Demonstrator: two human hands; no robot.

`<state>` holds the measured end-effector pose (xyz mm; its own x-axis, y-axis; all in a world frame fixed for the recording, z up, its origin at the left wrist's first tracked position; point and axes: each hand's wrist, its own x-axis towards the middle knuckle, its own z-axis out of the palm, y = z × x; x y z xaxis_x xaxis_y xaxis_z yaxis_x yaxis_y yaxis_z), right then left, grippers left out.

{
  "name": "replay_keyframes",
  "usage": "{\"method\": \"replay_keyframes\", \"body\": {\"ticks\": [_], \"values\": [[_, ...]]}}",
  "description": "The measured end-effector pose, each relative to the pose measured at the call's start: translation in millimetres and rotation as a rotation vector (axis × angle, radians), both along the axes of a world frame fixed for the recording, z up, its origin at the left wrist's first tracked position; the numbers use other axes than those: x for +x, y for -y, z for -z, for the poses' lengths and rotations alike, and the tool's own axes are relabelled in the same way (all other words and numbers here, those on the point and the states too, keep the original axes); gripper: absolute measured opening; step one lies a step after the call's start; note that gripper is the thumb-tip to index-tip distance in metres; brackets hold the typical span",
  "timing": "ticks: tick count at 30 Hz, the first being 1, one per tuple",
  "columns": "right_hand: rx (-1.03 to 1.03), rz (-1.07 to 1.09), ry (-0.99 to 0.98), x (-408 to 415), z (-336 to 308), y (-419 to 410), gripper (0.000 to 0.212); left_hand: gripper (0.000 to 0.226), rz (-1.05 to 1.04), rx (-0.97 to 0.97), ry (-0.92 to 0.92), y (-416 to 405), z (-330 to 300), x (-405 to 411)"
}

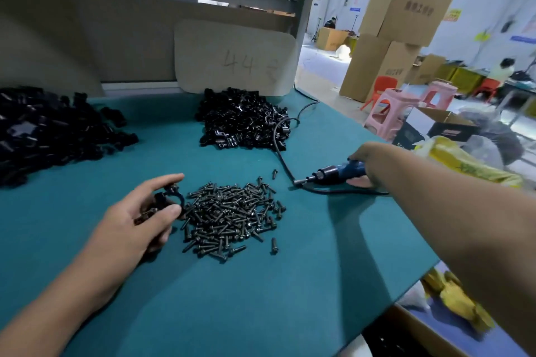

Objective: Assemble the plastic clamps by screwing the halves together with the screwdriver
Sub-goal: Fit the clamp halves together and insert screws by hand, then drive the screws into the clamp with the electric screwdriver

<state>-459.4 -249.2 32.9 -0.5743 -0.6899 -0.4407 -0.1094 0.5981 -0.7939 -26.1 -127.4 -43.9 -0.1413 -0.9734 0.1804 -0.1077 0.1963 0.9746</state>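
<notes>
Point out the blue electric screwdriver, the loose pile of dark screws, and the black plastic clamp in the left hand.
Blue electric screwdriver [338, 173]: head view, on its dark front barrel.
Loose pile of dark screws [232, 216]: head view, on the heap's middle.
Black plastic clamp [171, 197]: head view, on its curved ring.

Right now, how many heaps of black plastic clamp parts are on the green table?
2. One heap lies at the far left; the other heap sits mid-table by the cardboard sign. The left one runs past the frame edge.
</notes>
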Motion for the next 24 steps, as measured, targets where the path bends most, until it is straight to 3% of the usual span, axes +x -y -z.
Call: {"method": "replay_keyframes", "body": {"ticks": [3,7,14,17,19,24], "values": [[-0.079,0.128,0.322,6,-5,-5,0.022,0.054,-0.024,0.024,-0.017,0,-3,4],[-0.44,0.186,0.582,32,-20,-9,0.037,0.054,-0.024,0.058,-0.117,2,-1,4],[-1.056,0.04,1.021,117,-29,-22,0.008,0.045,-0.028,0.127,-0.303,-4,-14,-4],[-1.128,-0.029,1.501,155,-18,-23,0.007,0.038,-0.044,0.128,-0.295,-4,-15,-1],[-1.107,-0.036,1.692,175,-7,-24,0.008,0.037,-0.071,0.121,-0.242,-4,-14,2],[-1.003,0.021,1.729,208,12,-20,0.026,0.033,-0.132,0.078,-0.082,-7,-14,3]]}}
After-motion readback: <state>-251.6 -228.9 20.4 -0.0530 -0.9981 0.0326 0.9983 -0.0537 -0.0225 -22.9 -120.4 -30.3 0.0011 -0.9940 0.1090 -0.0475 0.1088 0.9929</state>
